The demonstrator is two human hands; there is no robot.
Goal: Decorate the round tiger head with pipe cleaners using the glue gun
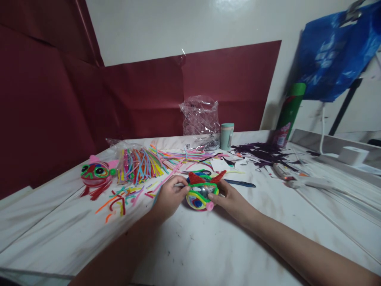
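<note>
At the eared head (204,191), over the near middle of the tabletop (190,250): left hand (170,197), fingers and thumb pinched on its left edge; right hand (233,201), thumb laid on its front, fingers clamped behind its right side, tips partly hidden; on the head itself, done: two red ears, upright; green and yellow outlining; one ringed eye with blue centre, lower left; pink nose, lower front; apparently left: glossy middle panel, seemingly unfilled; far side, covered by the right hand, cannot be told; state, by judgement: well advanced, not complete.

Just behind the head, to the right: slim dark tool (240,183); left of it: cut fuzzy stems (122,202), loose; farther left: second head (95,173), pink-eared, two-eyed, red-fringed, seemingly finished; no such fringe shows on the held piece; behind it, leftward: bundle of stems (139,165), ample; well behind it: clear bag (201,123), lidded cup (227,137); behind it, rightward: dark purple shreds (258,153), heaped.
</note>
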